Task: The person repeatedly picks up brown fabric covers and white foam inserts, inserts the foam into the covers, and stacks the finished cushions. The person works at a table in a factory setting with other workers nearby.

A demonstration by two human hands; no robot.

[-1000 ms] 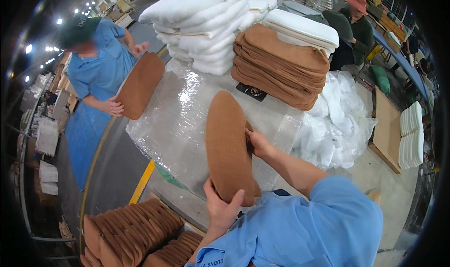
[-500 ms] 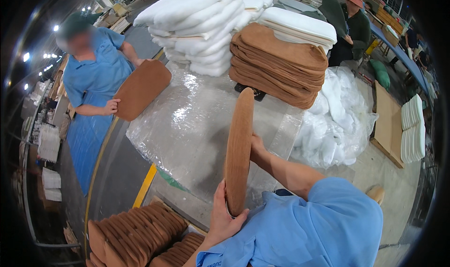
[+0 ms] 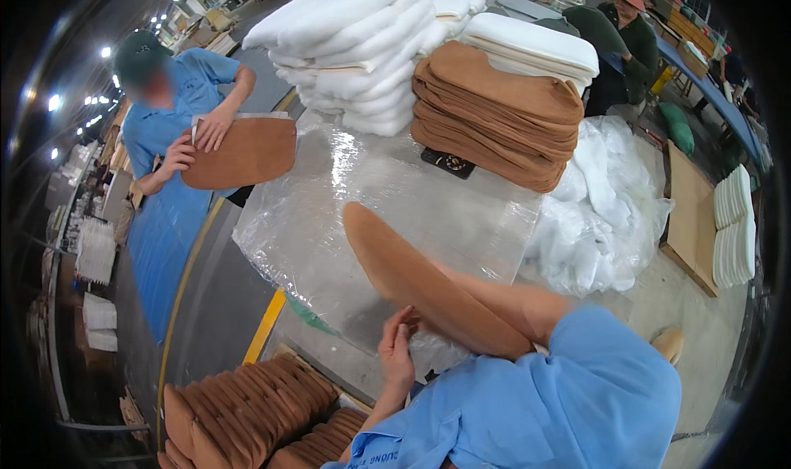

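Observation:
A long, padded brown cushion [image 3: 428, 292] with rounded ends is held up in front of me, tilted from upper left to lower right. My left hand [image 3: 398, 354] is at its lower edge, with curled fingers closed at the fabric. Behind the cushion reaches my right forearm [image 3: 519, 300]; the right hand holds it from the far side, its fingers hidden. Beyond, a stack of brown cushion pieces [image 3: 494, 119] lies on the plastic-covered table [image 3: 387, 197], with a flat black object [image 3: 447, 162] beside its base.
White padding [image 3: 346, 49] is piled high at the back. Bagged white filling [image 3: 593, 213] lies on the right. Upright brown cushions [image 3: 247, 407] fill a box at lower left. Across the table, a co-worker [image 3: 177, 98] handles a brown cushion piece [image 3: 239, 152]; another person [image 3: 622, 49] stands far right.
My cushion has swung from near upright to a slant, its top going left. My left hand has shifted from under its lower end to its edge. The co-worker has turned their brown piece level.

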